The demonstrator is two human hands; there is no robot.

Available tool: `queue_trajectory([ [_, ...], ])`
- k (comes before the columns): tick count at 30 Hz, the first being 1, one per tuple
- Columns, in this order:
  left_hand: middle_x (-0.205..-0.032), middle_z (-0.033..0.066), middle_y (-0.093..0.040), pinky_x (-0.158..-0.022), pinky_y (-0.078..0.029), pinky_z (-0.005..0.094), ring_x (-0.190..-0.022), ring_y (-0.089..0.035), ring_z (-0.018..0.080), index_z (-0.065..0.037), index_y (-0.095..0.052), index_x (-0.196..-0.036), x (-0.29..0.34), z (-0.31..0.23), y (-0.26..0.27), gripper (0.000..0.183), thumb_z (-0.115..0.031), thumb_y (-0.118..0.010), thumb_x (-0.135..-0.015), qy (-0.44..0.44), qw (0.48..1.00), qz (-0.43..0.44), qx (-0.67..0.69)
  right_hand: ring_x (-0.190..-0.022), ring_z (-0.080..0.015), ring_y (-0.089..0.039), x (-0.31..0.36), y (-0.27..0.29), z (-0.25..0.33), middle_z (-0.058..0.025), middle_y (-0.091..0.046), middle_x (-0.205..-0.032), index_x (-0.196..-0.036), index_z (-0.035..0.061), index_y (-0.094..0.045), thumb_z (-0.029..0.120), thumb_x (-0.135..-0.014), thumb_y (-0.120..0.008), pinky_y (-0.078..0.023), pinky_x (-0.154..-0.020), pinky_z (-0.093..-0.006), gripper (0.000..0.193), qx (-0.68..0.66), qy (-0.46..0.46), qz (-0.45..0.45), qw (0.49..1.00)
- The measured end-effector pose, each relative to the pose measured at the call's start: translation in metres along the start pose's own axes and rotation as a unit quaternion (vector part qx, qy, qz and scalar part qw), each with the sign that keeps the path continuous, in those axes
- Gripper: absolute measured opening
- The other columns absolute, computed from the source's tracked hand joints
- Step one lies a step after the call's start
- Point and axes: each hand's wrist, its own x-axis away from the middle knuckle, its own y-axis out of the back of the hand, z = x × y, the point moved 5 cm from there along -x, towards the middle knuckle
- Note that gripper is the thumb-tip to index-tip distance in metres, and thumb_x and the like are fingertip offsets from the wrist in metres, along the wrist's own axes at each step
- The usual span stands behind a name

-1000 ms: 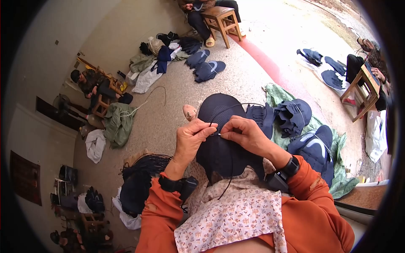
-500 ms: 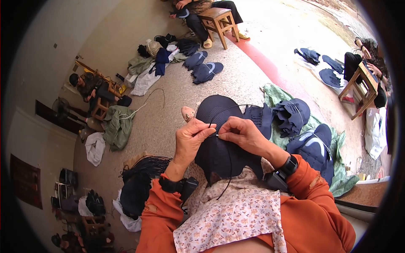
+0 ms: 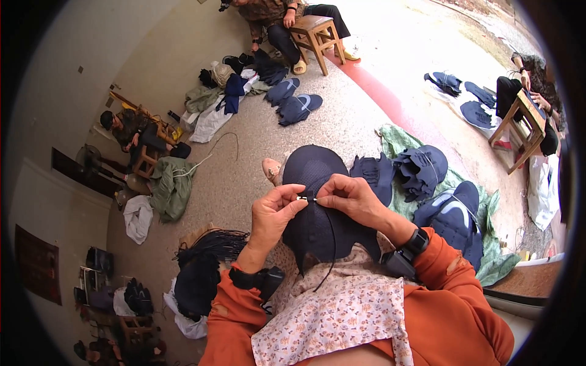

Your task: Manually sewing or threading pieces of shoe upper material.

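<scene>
Above dark cap (image 3: pixel 310 230), left fingers (image 3: pixel 295 210) pinching white piece (image 3: pixel 301 198), right fingers (image 3: pixel 331 201) black cord (image 3: pixel 334 243), any lettering illegible

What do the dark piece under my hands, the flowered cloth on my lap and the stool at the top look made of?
Dark piece: probably synthetic fabric, matte, with a fine mesh-like texture near the top. Flowered cloth: perhaps cotton, matte, with soft folds. Stool: apparently wood, perhaps varnished, from its warm brown colour and squared legs.
</scene>
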Motion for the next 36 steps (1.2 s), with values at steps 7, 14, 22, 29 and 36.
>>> queue_trajectory([
  [7,-0.082,-0.0018,-0.063,-0.061,-0.045,0.0169,-0.069,-0.057,0.0044,-0.003,-0.058,-0.120,0.030,0.008,0.006,0.039,0.001,-0.074,-0.084,0.081,0.995,0.030,0.059,-0.075,-0.0067,-0.055,0.006,-0.001,-0.001,-0.0003,-0.062,-0.086,-0.096,0.0020,-0.067,0.009,-0.090,-0.071,-0.046,-0.066,-0.0229,0.010,0.031,0.035,-0.014,0.999],
  [14,-0.071,-0.0054,-0.048,-0.060,-0.040,0.0215,-0.067,-0.043,0.0037,-0.001,-0.060,-0.083,-0.010,0.019,0.002,0.025,-0.021,-0.067,-0.097,0.030,0.995,-0.088,0.029,-0.072,-0.0213,-0.061,0.013,-0.010,0.018,-0.0079,-0.060,-0.088,-0.096,0.0031,-0.065,0.007,-0.090,-0.068,-0.048,-0.064,-0.0325,0.008,0.181,0.135,-0.042,0.973],
  [22,-0.065,-0.0070,-0.037,-0.055,-0.033,0.0237,-0.064,-0.033,0.0038,-0.001,-0.052,-0.072,-0.020,0.022,0.000,0.037,-0.024,-0.068,-0.096,-0.020,0.997,-0.078,-0.008,-0.071,-0.0373,-0.061,0.060,0.005,0.047,-0.0137,-0.054,-0.085,-0.094,0.0036,-0.060,0.004,-0.088,-0.065,-0.048,-0.061,-0.0438,0.008,0.444,0.125,-0.018,0.887],
  [29,-0.077,-0.0076,-0.058,-0.060,-0.039,0.0195,-0.069,-0.048,0.0031,0.000,-0.069,-0.088,-0.043,0.023,0.038,0.027,-0.026,-0.068,-0.095,-0.046,0.986,-0.046,-0.155,-0.076,-0.0102,-0.060,0.096,0.049,0.064,-0.0037,-0.068,-0.083,-0.104,-0.0055,-0.069,0.007,-0.086,-0.076,-0.049,-0.069,-0.0256,0.022,0.054,-0.167,0.377,0.910],
  [36,-0.074,-0.0018,-0.061,-0.067,-0.044,0.0247,-0.073,-0.051,0.0039,0.000,-0.071,-0.090,-0.057,-0.061,0.000,0.022,-0.022,-0.073,-0.090,-0.005,0.963,0.224,-0.146,-0.075,-0.0040,-0.054,-0.003,0.099,0.118,0.0006,-0.067,-0.090,-0.104,0.0013,-0.067,0.018,-0.084,-0.077,-0.043,-0.066,-0.0197,0.028,0.128,0.116,-0.083,0.981],
])
